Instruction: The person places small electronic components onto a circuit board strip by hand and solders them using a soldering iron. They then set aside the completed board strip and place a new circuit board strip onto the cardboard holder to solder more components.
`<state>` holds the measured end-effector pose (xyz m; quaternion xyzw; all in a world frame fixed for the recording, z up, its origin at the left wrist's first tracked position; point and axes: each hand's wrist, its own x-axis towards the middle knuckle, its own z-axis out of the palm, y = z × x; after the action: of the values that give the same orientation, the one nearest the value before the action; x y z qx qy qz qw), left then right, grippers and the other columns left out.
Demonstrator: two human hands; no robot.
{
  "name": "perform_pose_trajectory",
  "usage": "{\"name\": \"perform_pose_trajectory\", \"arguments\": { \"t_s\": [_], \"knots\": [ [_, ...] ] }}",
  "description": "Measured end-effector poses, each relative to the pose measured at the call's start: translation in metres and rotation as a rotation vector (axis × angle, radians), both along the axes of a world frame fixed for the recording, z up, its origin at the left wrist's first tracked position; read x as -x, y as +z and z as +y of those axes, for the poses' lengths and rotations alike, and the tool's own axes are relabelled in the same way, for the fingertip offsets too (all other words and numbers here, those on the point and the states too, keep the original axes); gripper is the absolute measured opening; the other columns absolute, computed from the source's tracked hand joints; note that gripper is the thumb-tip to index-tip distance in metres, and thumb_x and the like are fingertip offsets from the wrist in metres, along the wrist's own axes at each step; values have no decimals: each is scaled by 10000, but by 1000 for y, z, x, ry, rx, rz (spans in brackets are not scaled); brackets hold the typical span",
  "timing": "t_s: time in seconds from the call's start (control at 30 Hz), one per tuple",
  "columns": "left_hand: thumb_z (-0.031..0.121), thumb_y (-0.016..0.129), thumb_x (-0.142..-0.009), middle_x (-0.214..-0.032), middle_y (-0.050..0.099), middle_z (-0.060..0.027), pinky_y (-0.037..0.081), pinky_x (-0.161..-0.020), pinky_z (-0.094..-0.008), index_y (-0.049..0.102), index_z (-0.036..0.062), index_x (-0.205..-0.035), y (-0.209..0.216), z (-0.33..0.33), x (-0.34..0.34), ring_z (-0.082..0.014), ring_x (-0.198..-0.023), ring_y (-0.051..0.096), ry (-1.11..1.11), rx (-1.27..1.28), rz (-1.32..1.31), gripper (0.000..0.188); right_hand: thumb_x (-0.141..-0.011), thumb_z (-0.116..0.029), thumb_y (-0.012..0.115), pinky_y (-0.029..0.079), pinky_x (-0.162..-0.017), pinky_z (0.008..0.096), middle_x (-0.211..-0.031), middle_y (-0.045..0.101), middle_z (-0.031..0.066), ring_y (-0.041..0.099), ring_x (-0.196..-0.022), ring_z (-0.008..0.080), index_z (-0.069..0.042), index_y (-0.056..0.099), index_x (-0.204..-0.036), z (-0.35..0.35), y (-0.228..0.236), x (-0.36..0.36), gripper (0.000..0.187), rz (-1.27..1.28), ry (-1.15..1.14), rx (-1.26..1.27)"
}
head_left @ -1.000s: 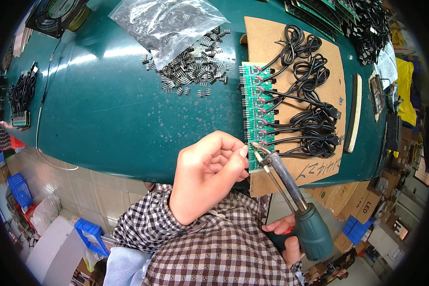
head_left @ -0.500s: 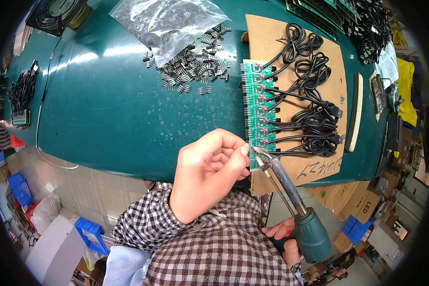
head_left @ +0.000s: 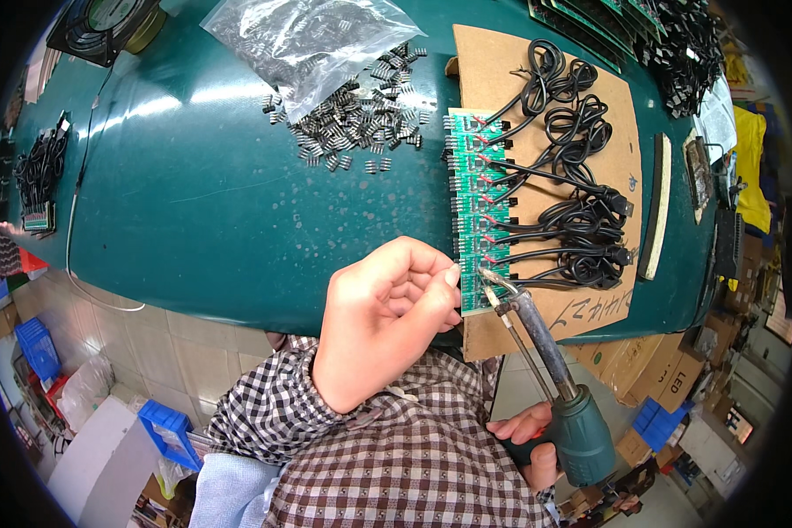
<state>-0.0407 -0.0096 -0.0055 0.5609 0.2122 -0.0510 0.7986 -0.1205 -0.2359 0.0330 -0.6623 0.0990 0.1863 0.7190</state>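
Observation:
A long green circuit board panel [head_left: 471, 216] lies along the left edge of a brown cardboard sheet [head_left: 493, 333]. Thumb and forefinger of my left hand [head_left: 378, 312] are pinched together at the panel's near left edge; whatever sits between them is too small to make out. My right hand [head_left: 537, 444] is wrapped around the green handle of a soldering gun [head_left: 583, 440], partly hidden behind it. The gun's tip is over the near end of the panel, just right of my left fingertips. Several coiled black cables [head_left: 576, 216] run from the panel across the cardboard.
Small black pin connectors [head_left: 352, 128] are heaped beyond my left hand, partly under a clear plastic bag [head_left: 312, 44]. A fan [head_left: 106, 26] stands far left, above bundled cables [head_left: 42, 167]. More green boards [head_left: 581, 31] and black cables [head_left: 678, 62] are stacked far right.
The soldering gun's tip has drawn back a little to the right, away from my left fingertips. My left hand stays almost where it was.

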Motion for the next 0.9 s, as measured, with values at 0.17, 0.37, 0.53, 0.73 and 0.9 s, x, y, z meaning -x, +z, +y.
{"name": "perform_pose_trajectory", "arguments": {
  "t_s": [0.17, 0.37, 0.53, 0.73, 0.9],
  "knots": [
    [25, 520, -834, -718, 589, -79, 496, -540, -204, 523, -44, -862, 4, 2, -2, -102, -613, 588, -18, -5, 5, 75, -816, -372, 552, 515, -681, 459, -720, 482, 99, 545, -688, 236, 46, 366, -1053, 8, -1, -7, 515, -77, -31, -52],
    [-21, 534, -806, -835, 582, -84, 479, -620, -207, 531, -51, -947, 8, 29, 4, -117, -735, 578, 132, -676, -155, 144, -852, -345, 487, 546, -602, 383, -709, 465, 97, 537, -657, 208, 43, 352, -1022, 25, -1, -33, 445, -242, -164, -129],
    [-30, 605, -716, -768, 515, -85, 443, -548, -239, 542, -7, -834, 0, 50, -40, -159, -588, 524, 111, -1214, -235, 136, -845, -380, 479, 548, -585, 374, -708, 460, 92, 534, -656, 199, 41, 357, -1029, 23, 3, -44, 475, -177, -91, -82],
    [-5, 546, -758, -793, 491, -124, 431, -617, -348, 503, -1, -816, -3, 51, -40, -281, -698, 522, 69, -1329, -332, 73, -808, -376, 554, 533, -675, 441, -779, 512, 128, 581, -722, 269, 69, 434, -915, 21, 3, -48, 473, -148, -147, -204],
    [-22, 554, -754, -773, 539, -123, 448, -592, -300, 517, -18, -860, -4, 49, -44, -244, -646, 546, 114, -1448, -332, 112, -796, -373, 573, 534, -689, 430, -788, 513, 136, 584, -745, 274, 61, 438, -925, 21, 2, -52, 473, -142, -126, -231]
  ]
}}
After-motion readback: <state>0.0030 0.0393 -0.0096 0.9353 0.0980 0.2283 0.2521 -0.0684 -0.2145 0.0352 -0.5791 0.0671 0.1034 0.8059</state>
